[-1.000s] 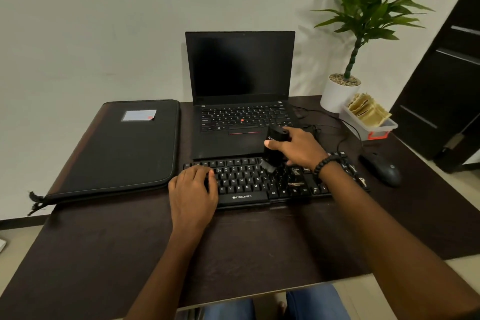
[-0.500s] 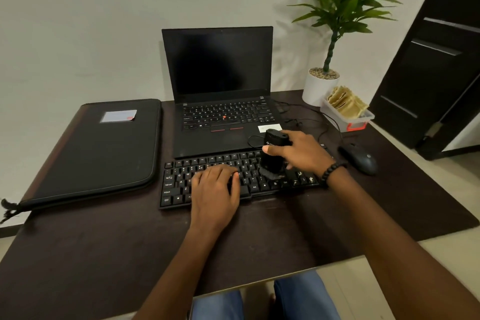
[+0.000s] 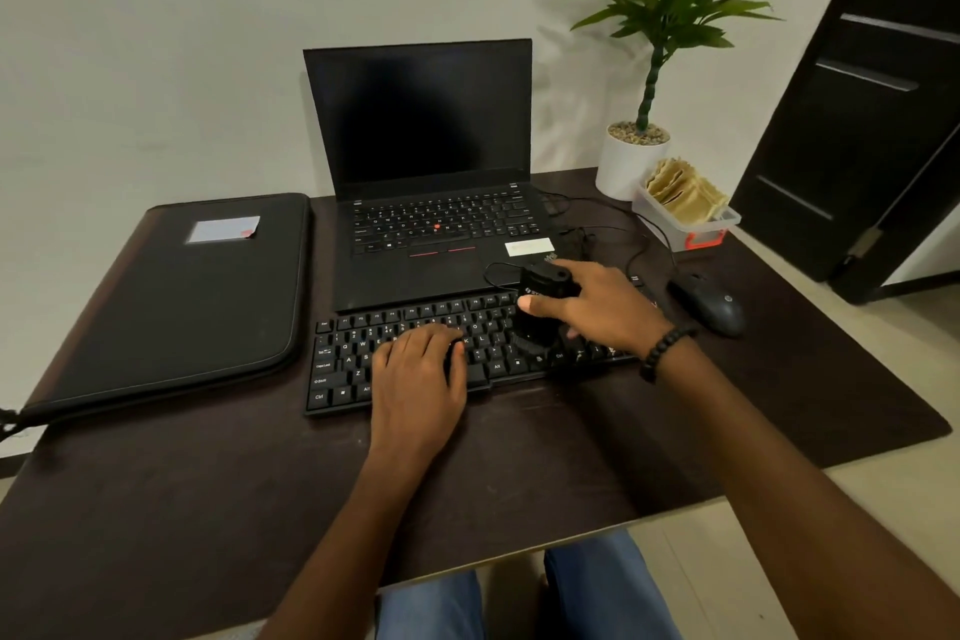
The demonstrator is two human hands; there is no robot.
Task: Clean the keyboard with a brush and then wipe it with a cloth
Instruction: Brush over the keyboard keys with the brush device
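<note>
A black keyboard (image 3: 395, 327) lies on the dark table in front of an open laptop. My right hand (image 3: 597, 307) grips a black brush (image 3: 540, 307) held upright, its bristles down on the keys at the keyboard's right part. My left hand (image 3: 421, 379) rests flat on the middle keys, fingers slightly apart, holding nothing. The right end of the keyboard is hidden under my right hand and wrist. No cloth is clearly seen; folded tan items sit in a box at the back right.
A black laptop (image 3: 426, 203) stands open behind the keyboard. A black sleeve case (image 3: 171, 296) lies at left. A mouse (image 3: 709, 304), its cables, a clear box (image 3: 685, 218) of tan folded items and a potted plant (image 3: 631, 156) are at right. A dark door (image 3: 872, 94) stands beyond.
My right hand with the brush has shifted slightly along the keyboard's right part. My left hand moved right from the keyboard's left part to the middle keys. The camera view turned right.
</note>
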